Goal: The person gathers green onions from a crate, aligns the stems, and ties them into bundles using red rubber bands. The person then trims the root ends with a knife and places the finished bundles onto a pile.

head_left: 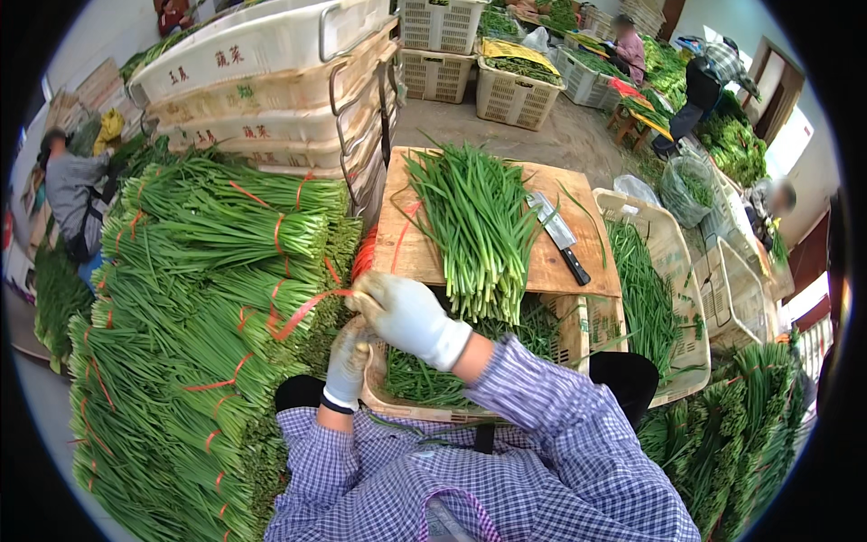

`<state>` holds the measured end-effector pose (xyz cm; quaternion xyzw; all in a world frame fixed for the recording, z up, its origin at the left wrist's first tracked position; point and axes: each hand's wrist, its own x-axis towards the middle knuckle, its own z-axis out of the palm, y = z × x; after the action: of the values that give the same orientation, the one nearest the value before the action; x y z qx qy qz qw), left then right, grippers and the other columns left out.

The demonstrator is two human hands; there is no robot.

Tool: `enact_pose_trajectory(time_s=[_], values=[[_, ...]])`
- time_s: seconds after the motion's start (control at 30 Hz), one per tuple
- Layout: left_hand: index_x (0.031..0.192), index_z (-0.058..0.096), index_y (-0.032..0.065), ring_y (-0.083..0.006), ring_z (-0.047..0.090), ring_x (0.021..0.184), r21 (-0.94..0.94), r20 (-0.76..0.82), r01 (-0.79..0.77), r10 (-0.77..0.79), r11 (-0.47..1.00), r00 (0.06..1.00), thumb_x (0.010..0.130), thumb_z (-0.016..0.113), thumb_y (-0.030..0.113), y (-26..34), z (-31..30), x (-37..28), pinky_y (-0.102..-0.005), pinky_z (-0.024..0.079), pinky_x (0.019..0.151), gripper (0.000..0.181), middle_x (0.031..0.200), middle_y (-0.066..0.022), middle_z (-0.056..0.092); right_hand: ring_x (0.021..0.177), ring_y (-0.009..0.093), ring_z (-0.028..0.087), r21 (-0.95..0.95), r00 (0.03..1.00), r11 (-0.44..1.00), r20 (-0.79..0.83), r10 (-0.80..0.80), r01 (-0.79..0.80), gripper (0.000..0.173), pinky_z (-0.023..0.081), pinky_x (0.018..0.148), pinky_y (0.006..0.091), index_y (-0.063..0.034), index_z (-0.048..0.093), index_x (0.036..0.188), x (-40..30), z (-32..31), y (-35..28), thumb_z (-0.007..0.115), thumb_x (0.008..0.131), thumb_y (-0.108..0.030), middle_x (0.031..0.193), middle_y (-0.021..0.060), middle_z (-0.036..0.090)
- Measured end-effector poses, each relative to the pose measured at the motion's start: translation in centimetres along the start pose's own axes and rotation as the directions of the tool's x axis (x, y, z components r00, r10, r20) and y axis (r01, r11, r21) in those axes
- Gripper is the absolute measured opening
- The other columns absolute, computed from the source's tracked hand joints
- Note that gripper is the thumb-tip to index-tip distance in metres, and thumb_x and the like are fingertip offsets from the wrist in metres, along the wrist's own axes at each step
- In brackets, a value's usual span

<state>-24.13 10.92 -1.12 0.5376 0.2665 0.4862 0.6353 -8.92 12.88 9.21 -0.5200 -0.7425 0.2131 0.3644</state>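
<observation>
In white work gloves, both my hands meet at the left front corner of a wooden cutting board. My right hand (406, 318) pinches a flat red tie strip (305, 313), whose free end curls out over the stacked bundles. Just below it my left hand (347, 362) has curled fingers close to the right fingertips; whether it grips the strip is hidden. Loose green garlic chives (477, 223) lie on the board (569, 183), pale cut ends towards me and overhanging its near edge. Right of them rests a knife (559, 230) with a black handle. A hank of red strips (364, 254) hangs by the board's left edge.
Tied chive bundles (203, 325) are piled high on my left. Behind them rise stacked white plastic crates (250, 81). A crate (406, 406) of trimmings stands under the board, another crate (691, 318) to its right. Several people work farther off, including one person (704, 88) standing.
</observation>
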Motion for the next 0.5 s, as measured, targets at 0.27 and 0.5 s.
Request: enact_pose_trajectory(time_s=[0.27, 0.5], values=[[0.13, 0.05, 0.0074, -0.0306, 0.063, 0.104, -0.743, 0.109, 0.157, -0.114, 0.651, 0.987, 0.098, 0.054, 0.039, 5.2, 9.5, 0.2, -0.0467, 0.048, 0.097, 0.045, 0.116, -0.0133, 0.064, 0.069, 0.023, 0.062, 0.24, 0.924, 0.896, 0.181, 0.337, -0.373, 0.016, 0.051, 0.066, 0.0339, -0.0042, 0.066, 0.093, -14.8, -7.2, 0.5, 0.057, 0.094, -0.017, 0.079, 0.0106, 0.064], [0.088, 0.057, 0.0023, -0.0128, 0.053, 0.047, 0.248, 0.323, 0.394, -0.459, 0.885, 0.828, 0.102, 0.044, 0.027, 8.5, 17.1, -0.1, -0.0254, 0.044, 0.046, 0.031, 0.063, -0.0046, 0.058, 0.118, 0.019, 0.056, 0.623, 0.966, 0.765, -0.057, 0.252, -0.163, 0.053, 0.043, 0.102, 0.0332, 0.0008, 0.05, 0.137, -19.2, -14.3, 2.6, 0.065, 0.094, -0.026, 0.13, 0.0126, 0.06]])
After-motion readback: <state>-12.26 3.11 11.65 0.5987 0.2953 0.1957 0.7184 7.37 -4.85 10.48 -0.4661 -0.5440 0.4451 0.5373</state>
